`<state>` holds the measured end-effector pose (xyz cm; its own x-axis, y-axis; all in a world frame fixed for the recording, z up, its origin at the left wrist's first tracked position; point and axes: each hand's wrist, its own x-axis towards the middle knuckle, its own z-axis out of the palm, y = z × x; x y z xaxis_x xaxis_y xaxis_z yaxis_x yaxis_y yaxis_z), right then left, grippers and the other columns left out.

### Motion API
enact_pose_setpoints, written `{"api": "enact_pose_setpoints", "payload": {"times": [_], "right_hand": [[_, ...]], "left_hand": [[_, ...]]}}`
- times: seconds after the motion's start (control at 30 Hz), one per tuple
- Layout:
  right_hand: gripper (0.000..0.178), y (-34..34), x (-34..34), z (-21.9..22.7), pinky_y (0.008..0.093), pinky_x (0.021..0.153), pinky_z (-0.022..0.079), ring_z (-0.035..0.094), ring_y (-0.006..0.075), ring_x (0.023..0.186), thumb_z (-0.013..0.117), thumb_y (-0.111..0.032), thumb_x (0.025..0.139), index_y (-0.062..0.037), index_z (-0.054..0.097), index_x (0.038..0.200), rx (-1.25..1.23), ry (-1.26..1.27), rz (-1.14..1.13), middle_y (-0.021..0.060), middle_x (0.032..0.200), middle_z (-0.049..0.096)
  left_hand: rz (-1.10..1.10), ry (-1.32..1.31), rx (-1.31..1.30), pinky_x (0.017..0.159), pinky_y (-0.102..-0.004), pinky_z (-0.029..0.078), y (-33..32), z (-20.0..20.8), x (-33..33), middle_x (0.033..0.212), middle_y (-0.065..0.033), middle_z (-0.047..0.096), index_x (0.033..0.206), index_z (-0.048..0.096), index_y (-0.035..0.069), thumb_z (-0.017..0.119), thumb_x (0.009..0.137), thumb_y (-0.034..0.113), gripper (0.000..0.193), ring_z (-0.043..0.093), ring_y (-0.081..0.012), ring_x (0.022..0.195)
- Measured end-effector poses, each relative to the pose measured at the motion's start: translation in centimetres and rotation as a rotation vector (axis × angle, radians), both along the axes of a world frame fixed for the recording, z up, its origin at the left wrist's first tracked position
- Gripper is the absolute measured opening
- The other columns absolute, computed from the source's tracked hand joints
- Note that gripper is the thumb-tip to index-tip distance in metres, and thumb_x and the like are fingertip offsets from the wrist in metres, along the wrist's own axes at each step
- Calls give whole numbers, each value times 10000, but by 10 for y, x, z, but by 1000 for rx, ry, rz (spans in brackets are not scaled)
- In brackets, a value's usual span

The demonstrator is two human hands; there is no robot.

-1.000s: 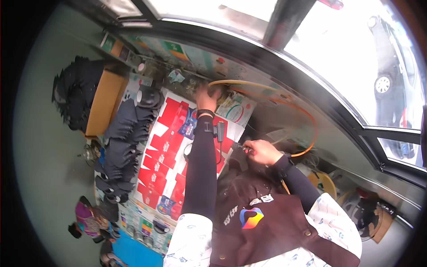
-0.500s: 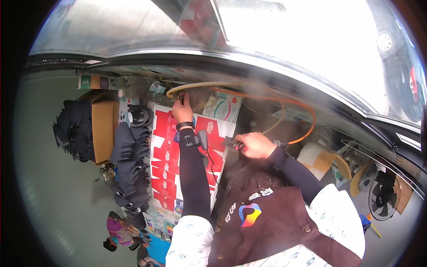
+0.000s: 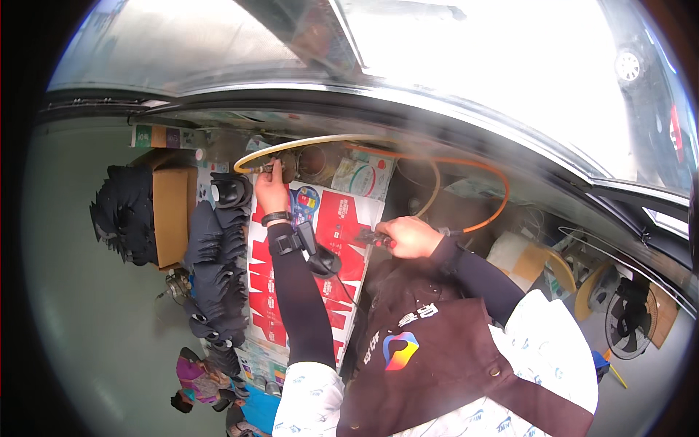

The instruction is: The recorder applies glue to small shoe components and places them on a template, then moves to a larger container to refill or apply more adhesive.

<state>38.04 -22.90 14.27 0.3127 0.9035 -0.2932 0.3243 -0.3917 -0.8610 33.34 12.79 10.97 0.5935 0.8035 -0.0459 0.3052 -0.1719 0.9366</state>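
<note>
My left hand (image 3: 271,193) is closed at the far edge of the cardboard-covered table, its fingers pinching the metal-ended tip of a yellow hose (image 3: 320,139). Beside the hand is a round grey shape I cannot make out clearly. My right hand (image 3: 413,237) wraps round a small dark hand tool with red parts (image 3: 380,239), pointing left over the cardboard's right edge. An orange hose (image 3: 504,193) loops down to a fitting by my right wrist, and the yellow hose also runs down toward that hand. A black device with a cord (image 3: 320,260) sits against my left forearm.
Red-and-white cardboard (image 3: 338,218) covers the table. Along its left side are stacked black curved pieces (image 3: 215,255); more fill a cardboard box (image 3: 175,218). A window frame (image 3: 408,109) bounds the far side. A fan (image 3: 630,317) stands at right; people (image 3: 196,379) are at lower left.
My left hand has moved left with the hose end, and the yellow loop has stretched that way. The black device has shifted lower beside my forearm. My right hand moved slightly left.
</note>
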Motion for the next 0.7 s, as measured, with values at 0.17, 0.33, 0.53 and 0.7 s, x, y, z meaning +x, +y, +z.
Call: {"api": "enact_pose_setpoints", "payload": {"times": [0.17, 0.33, 0.53, 0.7], "right_hand": [[368, 4, 3, 6, 538, 806, 507, 657, 430, 886, 571, -143, 781, -34, 659, 1122, -91, 8, 56, 241, 890, 684], [281, 3, 3, 9, 549, 792, 501, 654, 433, 870, 566, -139, 783, -49, 654, 1035, -83, 9, 35, 227, 871, 683], [268, -5, 8, 11, 554, 787, 496, 654, 435, 869, 556, -142, 797, -55, 657, 1030, -94, -4, 16, 226, 877, 685], [264, -18, 14, -5, 529, 754, 508, 650, 433, 872, 588, -262, 883, -72, 652, 1054, -104, -33, 17, 213, 913, 688]], "left_hand": [[63, 37, 77, 811, -264, 510, -6, -9, 2, 1022, -85, 750, 1127, 697, -54, 674, 974, 174, 276, 673, -101, 916], [86, -59, 117, 785, -303, 522, -8, -28, -2, 975, -114, 760, 1074, 713, -40, 704, 950, 201, 271, 695, -129, 874], [119, 94, 289, 780, -367, 531, -41, -40, 15, 945, -197, 737, 1021, 701, -19, 707, 931, 258, 291, 729, -287, 881], [154, 205, 430, 749, -470, 519, -63, -36, 32, 911, -278, 684, 946, 661, -25, 695, 920, 279, 307, 639, -477, 924]]}}
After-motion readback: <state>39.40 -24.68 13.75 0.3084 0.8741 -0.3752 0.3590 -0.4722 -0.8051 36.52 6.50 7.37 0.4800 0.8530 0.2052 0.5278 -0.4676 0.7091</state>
